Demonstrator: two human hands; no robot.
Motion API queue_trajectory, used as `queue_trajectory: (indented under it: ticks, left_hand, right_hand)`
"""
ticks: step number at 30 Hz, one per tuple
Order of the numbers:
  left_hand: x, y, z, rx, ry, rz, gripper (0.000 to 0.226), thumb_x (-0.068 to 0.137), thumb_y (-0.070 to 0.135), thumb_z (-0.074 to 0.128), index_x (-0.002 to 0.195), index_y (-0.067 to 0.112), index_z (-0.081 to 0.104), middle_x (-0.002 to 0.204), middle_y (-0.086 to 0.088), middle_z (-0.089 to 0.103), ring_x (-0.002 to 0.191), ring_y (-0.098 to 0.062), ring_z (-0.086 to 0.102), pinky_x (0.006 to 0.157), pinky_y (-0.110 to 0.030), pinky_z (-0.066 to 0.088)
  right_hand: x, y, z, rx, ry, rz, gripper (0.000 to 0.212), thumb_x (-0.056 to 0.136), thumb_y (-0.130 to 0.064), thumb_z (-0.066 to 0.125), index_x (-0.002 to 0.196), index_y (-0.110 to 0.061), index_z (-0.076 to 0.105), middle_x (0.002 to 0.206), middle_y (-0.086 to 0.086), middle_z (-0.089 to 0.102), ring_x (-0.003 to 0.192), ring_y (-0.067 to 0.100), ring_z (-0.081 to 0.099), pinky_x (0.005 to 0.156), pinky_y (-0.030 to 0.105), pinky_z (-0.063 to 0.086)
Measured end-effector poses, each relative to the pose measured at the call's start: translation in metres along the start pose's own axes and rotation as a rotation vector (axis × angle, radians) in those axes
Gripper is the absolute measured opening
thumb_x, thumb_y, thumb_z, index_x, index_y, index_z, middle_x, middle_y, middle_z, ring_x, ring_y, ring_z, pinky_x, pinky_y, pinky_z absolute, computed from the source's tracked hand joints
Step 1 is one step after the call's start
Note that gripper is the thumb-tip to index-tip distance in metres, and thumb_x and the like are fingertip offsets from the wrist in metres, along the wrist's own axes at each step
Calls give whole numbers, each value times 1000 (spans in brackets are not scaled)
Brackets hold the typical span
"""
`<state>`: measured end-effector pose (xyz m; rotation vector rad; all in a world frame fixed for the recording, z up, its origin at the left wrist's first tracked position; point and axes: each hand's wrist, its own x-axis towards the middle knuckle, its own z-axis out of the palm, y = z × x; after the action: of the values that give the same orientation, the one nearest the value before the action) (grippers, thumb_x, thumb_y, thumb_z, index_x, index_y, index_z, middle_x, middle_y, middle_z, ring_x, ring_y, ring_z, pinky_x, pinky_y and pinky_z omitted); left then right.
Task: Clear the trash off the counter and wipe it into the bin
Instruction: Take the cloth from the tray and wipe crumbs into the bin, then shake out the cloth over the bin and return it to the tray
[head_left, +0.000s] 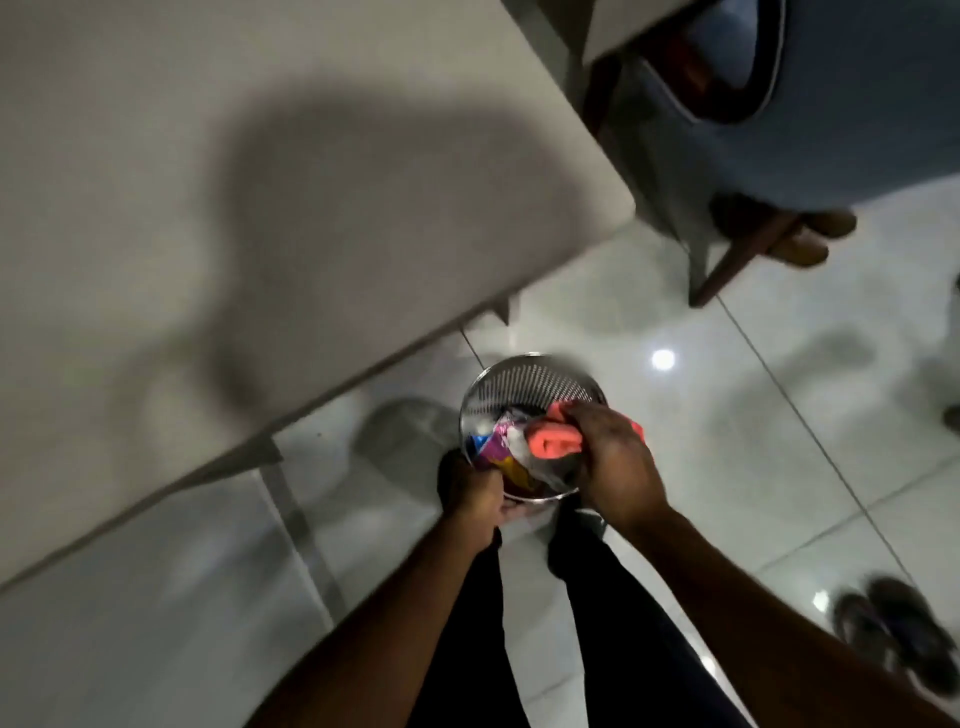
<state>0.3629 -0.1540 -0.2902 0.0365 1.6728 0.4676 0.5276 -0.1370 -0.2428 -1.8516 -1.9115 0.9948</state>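
A: Item 1, bin (524, 376)?
B: Metal mesh, on the floor (753, 415) at 6 o'clock of the tabletop (260, 156); your left hand (475, 493) grips its near rim.
A: Item 2, cloth (558, 439)?
B: Orange, clenched in your right hand (613, 457) over the bin, above colourful wrappers (501, 447) inside.

Home: tiled floor (727, 415), armchair (857, 130), slippers (904, 639).

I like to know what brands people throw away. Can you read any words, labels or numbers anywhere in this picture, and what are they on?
No text can be read.
Colourful wrapper in the bin: has purple, blue and yellow print, but it is crumpled and too blurred to read.
Orange cloth in the right hand: no lettering shows.
Counter and blue chair: no signs or labels show.
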Motion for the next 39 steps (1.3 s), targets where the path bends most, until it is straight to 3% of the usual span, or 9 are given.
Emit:
queue_trajectory:
  ticks: [6, 10, 18, 21, 25, 28, 32, 36, 39]
  left_hand:
    - [103, -37, 26, 33, -20, -66, 39, 85, -7, 48, 115, 12, 64, 96, -17, 72, 59, -26, 76, 53, -40, 61]
    - [146, -48, 38, 1, -2, -100, 30, 84, 9, 72, 113, 10, 67, 106, -21, 73, 82, -35, 75, 61, -46, 62]
    - [160, -56, 35, 101, -38, -184, 47, 90, -9, 44, 132, 10, 55, 130, -20, 64, 115, -38, 63, 72, -48, 58]
    - [153, -52, 29, 172, -87, -232, 33, 96, 2, 44, 127, 7, 54, 138, -20, 57, 125, -37, 55, 95, -51, 50]
    - [153, -39, 18, 128, -47, -271, 35, 98, 7, 40, 131, 3, 51, 141, -22, 55, 127, -37, 53, 99, -51, 46]
    - [129, -8, 26, 280, -61, -272, 46, 100, 34, 41, 134, 5, 52, 136, -22, 59, 122, -37, 57, 101, -50, 46]
    - [50, 61, 49, 413, -160, -102, 74, 86, 73, 37, 120, 13, 65, 116, -16, 71, 99, -33, 69, 79, -43, 58]
    - [-76, 116, 69, 535, -158, 430, 23, 69, 33, 74, 90, 22, 75, 98, -2, 78, 96, -25, 73, 82, -31, 58]
    - [-170, 155, 83, 708, -180, 750, 45, 67, 23, 70, 112, 27, 70, 113, 2, 74, 100, -15, 69, 93, -32, 57]
  right_hand:
    - [6, 70, 60, 35, -59, 159, 55, 74, -5, 65, 128, -4, 59, 129, 16, 63, 121, 31, 55, 106, 43, 41]
    - [0, 92, 85, 17, -32, 218, 59, 73, 3, 61, 132, -2, 55, 135, 19, 58, 129, 33, 49, 111, 44, 36]
    - [19, 105, 102, 0, -80, 256, 62, 76, -4, 64, 136, 0, 50, 139, 22, 52, 133, 36, 44, 114, 44, 32]
    - [27, 102, 102, 0, -89, 243, 59, 79, -7, 64, 136, -5, 49, 140, 18, 52, 133, 31, 43, 115, 40, 30]
    - [24, 89, 98, 40, -78, 260, 58, 83, -7, 63, 139, -9, 46, 149, 17, 43, 140, 29, 35, 117, 39, 26]
    - [13, 67, 82, 108, -55, 230, 62, 74, -3, 62, 135, -8, 49, 145, 18, 46, 137, 32, 39, 116, 39, 30]
    - [-9, 13, 38, 137, 21, 164, 66, 79, -19, 64, 136, 8, 46, 142, 31, 46, 134, 44, 42, 111, 50, 37]
    - [-34, -54, -12, 103, 202, 107, 58, 89, -17, 55, 135, 16, 42, 142, 36, 42, 132, 50, 41, 104, 62, 39]
    - [-37, -103, -59, 223, 310, 149, 50, 103, -29, 33, 152, -21, 23, 160, -1, 24, 147, 14, 23, 119, 43, 26]
